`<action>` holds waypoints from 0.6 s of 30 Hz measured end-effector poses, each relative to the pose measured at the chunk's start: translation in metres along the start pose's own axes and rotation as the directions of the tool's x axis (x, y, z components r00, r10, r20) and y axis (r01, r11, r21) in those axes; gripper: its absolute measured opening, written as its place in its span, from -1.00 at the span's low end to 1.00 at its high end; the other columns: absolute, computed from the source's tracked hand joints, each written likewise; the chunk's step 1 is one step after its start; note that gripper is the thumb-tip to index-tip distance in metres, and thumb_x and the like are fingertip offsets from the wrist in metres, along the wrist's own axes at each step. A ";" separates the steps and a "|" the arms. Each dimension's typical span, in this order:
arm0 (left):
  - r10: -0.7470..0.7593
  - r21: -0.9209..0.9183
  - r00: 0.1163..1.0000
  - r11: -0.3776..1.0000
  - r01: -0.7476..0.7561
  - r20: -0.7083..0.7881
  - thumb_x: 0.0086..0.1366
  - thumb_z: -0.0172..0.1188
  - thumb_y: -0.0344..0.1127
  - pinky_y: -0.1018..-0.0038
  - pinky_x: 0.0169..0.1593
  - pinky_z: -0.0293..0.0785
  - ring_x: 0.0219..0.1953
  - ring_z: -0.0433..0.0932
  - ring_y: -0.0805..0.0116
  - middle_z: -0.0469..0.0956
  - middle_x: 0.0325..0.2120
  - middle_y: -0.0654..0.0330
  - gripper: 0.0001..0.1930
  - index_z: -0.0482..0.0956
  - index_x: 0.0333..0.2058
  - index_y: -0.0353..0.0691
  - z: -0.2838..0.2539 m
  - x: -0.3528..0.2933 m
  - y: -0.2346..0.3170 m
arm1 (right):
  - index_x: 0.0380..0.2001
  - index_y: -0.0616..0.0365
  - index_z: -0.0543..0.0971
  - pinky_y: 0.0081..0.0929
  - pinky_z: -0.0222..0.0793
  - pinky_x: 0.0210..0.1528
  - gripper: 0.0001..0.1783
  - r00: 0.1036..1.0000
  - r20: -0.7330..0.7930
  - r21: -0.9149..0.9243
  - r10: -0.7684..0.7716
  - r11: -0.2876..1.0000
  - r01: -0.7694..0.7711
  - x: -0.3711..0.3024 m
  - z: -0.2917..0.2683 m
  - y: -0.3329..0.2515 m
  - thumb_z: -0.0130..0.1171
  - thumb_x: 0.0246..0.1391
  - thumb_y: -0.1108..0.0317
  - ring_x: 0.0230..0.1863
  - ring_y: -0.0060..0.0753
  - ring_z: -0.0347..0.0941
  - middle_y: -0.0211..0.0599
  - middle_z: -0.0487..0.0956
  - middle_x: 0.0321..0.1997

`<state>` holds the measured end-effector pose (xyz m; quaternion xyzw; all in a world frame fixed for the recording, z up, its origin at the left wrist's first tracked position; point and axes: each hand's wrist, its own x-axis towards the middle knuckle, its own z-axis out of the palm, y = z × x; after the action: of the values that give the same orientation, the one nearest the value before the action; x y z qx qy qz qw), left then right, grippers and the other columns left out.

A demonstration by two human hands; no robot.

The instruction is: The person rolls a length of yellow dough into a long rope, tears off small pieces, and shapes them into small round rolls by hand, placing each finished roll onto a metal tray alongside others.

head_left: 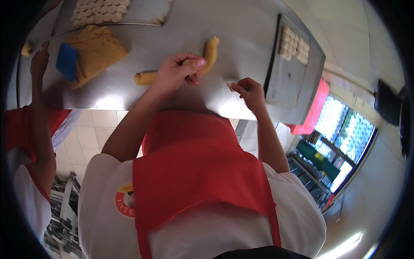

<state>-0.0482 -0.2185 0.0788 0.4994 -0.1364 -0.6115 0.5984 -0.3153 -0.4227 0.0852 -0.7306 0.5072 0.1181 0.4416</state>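
Yellow dough rope [211, 54] lies on the steel in front of me, one stretch showing on each side of my left hand [183, 71] and the middle hidden behind it. The fingers of that hand are curled narrow around a bit of yellow dough [188, 62]; whether it joins the rope, I cannot tell. My right hand [249, 92], just beside, pinches a small pale piece [231, 86] between thumb and forefinger, apart from the rope.

To my right sits a metal tray [286, 88], with pale dough balls [295, 45] packed close together at its far end and bare metal at the near end. At the far left another tray [146, 11] carries tight rows of pale balls [100, 10] over its left part. Nearer me, a flat blue piece [67, 62] leans against a broad yellow dough slab [100, 52].

All this rests on a shiny steel table [243, 47]. A red container [318, 105] shows past its right edge. A co-worker's hand [40, 58] is at the left side, over pale floor tiles [88, 137]; a bright window [345, 129] stands off to the right.
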 end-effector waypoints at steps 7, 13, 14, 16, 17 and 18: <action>-0.002 -0.109 0.992 0.994 -0.012 -0.126 0.57 0.19 0.04 0.45 -0.36 0.52 -0.55 0.51 0.49 0.57 -0.45 0.27 -0.65 0.56 -0.16 -0.16 0.092 -0.005 -0.052 | -0.07 0.10 0.61 -0.06 0.45 0.00 -0.75 0.564 -0.487 -0.607 -0.667 0.723 0.331 0.003 0.028 0.003 0.32 0.23 0.28 -0.07 0.03 0.53 -0.08 0.57 -0.03; -0.048 -0.210 0.955 0.978 -0.016 -0.294 0.61 0.11 0.00 0.43 0.07 0.55 -0.07 0.63 0.36 0.58 0.09 0.02 -0.59 0.52 0.10 -0.25 0.132 0.026 -0.099 | -0.01 0.09 0.62 -0.04 0.42 0.11 -0.76 0.505 -0.454 -0.566 -0.735 0.675 0.474 0.021 0.050 0.045 0.26 0.25 0.41 0.06 0.05 0.49 -0.13 0.54 0.08; -0.052 -0.250 0.968 0.968 -0.011 -0.245 0.62 0.08 -0.02 0.41 0.16 0.50 0.04 0.59 0.33 0.56 0.13 0.01 -0.57 0.47 0.18 -0.27 0.137 0.023 -0.111 | -0.01 0.09 0.64 -0.07 0.47 0.08 -0.75 0.545 -0.452 -0.442 -0.706 0.708 0.550 0.011 0.050 0.051 0.28 0.25 0.42 0.05 0.02 0.52 -0.13 0.55 0.08; -0.036 -0.329 0.988 0.944 -0.016 -0.148 0.65 0.03 -0.07 0.37 0.34 0.41 0.25 0.52 0.27 0.52 0.20 -0.02 -0.51 0.39 0.34 -0.29 0.150 0.022 -0.122 | 0.00 0.12 0.66 -0.19 0.57 0.00 -0.73 0.676 -0.418 0.023 -0.606 0.737 0.675 -0.024 0.042 0.052 0.33 0.22 0.47 0.00 -0.08 0.60 -0.11 0.57 0.08; -0.051 -0.356 0.998 0.934 0.039 -0.026 0.66 -0.05 -0.13 0.33 0.45 0.31 0.36 0.45 0.21 0.52 0.24 0.01 -0.49 0.35 0.41 -0.32 0.154 0.023 -0.121 | 0.00 0.13 0.68 -0.25 0.62 -0.05 -0.71 0.745 -0.370 0.269 -0.554 0.704 0.657 -0.039 0.041 0.057 0.36 0.20 0.50 -0.03 -0.13 0.64 -0.09 0.57 0.08; 0.044 -0.129 0.995 0.990 -0.056 -0.089 0.65 -0.04 -0.17 0.34 0.43 0.34 0.33 0.48 0.22 0.55 0.22 0.02 -0.52 0.41 0.37 -0.34 0.157 0.025 -0.122 | -0.01 0.15 0.68 -0.30 0.64 -0.08 -0.70 0.731 -0.433 0.259 -0.527 0.704 0.662 -0.039 0.037 0.063 0.38 0.19 0.52 -0.06 -0.17 0.66 -0.10 0.59 0.07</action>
<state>-0.2370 -0.2781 0.0469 0.4810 -0.0824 -0.5819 0.6506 -0.3759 -0.3753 0.0546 -0.7596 0.3185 -0.2610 0.5034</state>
